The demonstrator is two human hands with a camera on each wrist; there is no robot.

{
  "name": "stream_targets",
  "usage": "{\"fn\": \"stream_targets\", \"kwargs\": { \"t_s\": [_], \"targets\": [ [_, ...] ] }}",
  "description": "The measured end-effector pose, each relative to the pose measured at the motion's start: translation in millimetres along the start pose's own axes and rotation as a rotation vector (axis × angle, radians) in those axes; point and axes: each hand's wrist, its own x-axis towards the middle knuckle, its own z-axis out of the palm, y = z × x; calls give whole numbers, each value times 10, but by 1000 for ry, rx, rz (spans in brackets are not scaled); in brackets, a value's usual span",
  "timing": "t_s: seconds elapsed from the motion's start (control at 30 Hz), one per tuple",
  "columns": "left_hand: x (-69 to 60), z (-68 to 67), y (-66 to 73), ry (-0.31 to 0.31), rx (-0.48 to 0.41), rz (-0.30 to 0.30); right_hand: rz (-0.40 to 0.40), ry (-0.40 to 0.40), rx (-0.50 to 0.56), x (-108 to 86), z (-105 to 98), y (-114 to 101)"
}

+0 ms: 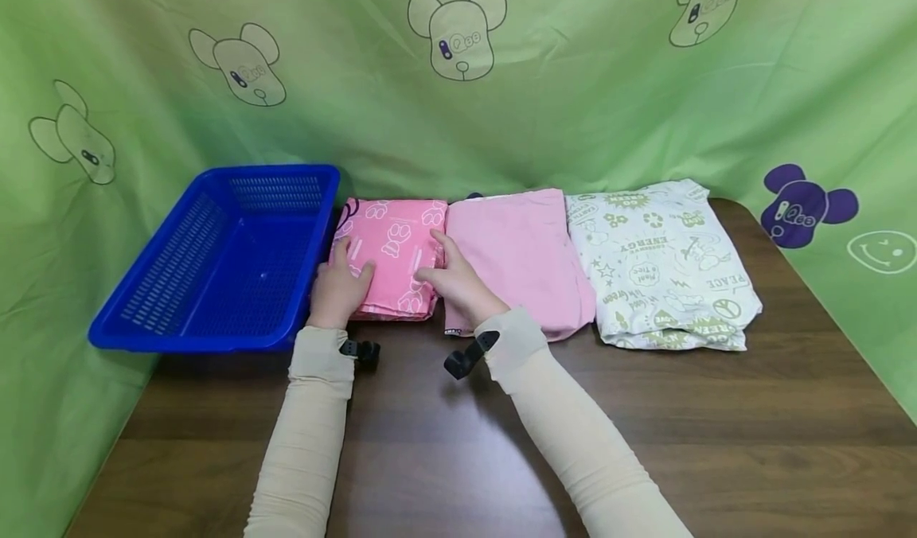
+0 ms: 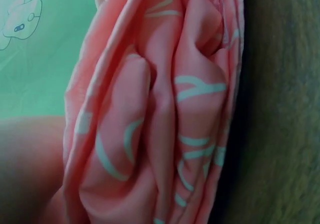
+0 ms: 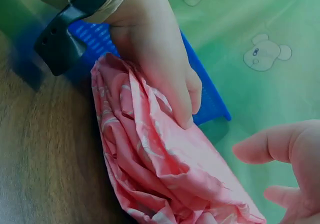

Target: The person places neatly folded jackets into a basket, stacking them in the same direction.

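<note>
A folded pink cloth (image 1: 390, 243) with white printed figures lies on the table, its creased layers facing the person. My left hand (image 1: 340, 287) rests at its left side, thumb on top; part of that hand is hidden. At the right side is my right hand (image 1: 462, 279), its thumb and forefinger spread over the cloth's edge. In the right wrist view, the right hand's fingers (image 3: 265, 146) appear extended, while the left hand (image 3: 162, 64) touches the cloth. Folds of the pink cloth (image 2: 160, 109) fill most of the left wrist view.
A blue plastic basket (image 1: 251, 259) stands to the left. Right of the printed cloth lie a plain pink folded cloth (image 1: 516, 251) and a white folded cloth (image 1: 659, 267) with green prints. Behind the brown table (image 1: 444, 442) hangs a green curtain (image 1: 573, 84).
</note>
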Motion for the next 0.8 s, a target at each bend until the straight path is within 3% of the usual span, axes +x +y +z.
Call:
{"fn": "stream_targets", "kwargs": {
  "t_s": [0.27,0.33,0.5,0.8],
  "targets": [
    [16,-33,-63,12,-2,57,-6,-50,17,14,-1,33],
    [17,-43,-77,11,7,55,-13,-53,-24,6,6,38],
    [12,-60,-86,-27,18,33,-28,-39,-183,-29,68,28],
    [28,-69,-81,-35,11,48,-9,39,-217,-74,208,-39]
  ]
}}
